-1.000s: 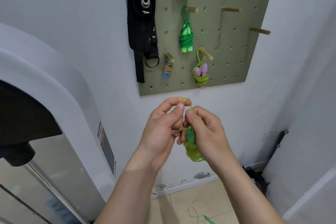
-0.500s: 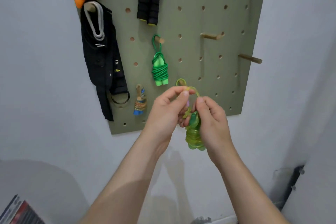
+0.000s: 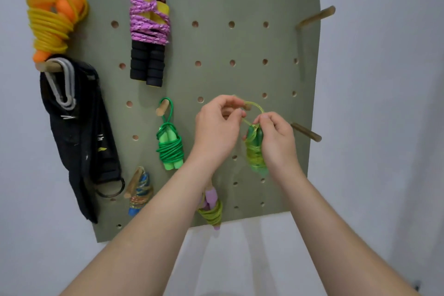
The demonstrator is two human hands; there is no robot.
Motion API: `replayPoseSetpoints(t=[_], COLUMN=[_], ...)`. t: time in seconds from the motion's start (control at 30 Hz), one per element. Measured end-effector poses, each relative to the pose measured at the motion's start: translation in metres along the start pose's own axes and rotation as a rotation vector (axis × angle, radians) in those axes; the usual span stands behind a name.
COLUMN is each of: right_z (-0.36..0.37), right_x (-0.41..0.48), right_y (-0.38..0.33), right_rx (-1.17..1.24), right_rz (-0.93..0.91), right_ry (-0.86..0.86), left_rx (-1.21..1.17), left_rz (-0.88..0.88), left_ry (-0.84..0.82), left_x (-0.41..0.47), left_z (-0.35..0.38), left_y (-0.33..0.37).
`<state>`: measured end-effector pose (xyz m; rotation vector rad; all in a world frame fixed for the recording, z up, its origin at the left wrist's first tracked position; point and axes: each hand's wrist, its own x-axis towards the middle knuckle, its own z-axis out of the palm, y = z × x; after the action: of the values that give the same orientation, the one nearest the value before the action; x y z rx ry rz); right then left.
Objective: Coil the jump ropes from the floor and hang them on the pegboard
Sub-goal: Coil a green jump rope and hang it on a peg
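Pegboard, both hands pinching rope loop at peg

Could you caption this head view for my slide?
The left hand and right hand fit the loop of a coiled yellow-green jump rope onto a pegboard peg.

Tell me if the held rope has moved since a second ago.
Yes. The rope rose from below the bottom edge of the pegboard to in front of it, loop at a peg.
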<state>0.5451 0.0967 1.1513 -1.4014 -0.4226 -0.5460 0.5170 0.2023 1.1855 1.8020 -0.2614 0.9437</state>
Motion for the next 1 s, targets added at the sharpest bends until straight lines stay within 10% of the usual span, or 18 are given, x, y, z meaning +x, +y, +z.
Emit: replayPoseSetpoints(t=[0.3,0.5,1.0], right_z=[0.015,0.028,0.029], right_x=[0.046,0.066,0.069], right_y=[0.023,0.037,0.066], right_rx=[-0.041,-0.395,-0.368], right_rz=[0.160,0.036,-0.121], right_ry=[-0.091,-0.031,-0.163], left_rx=[0.478,0.737,0.427], left_rz=[0.107,0.006,0.011], left_ry=[-0.025,-0.324,-0.293], left_x=[0.042,0.065,0.065], left_z=[0.012,0.016,0.012], left_y=[-0.023,-0.037,-0.058])
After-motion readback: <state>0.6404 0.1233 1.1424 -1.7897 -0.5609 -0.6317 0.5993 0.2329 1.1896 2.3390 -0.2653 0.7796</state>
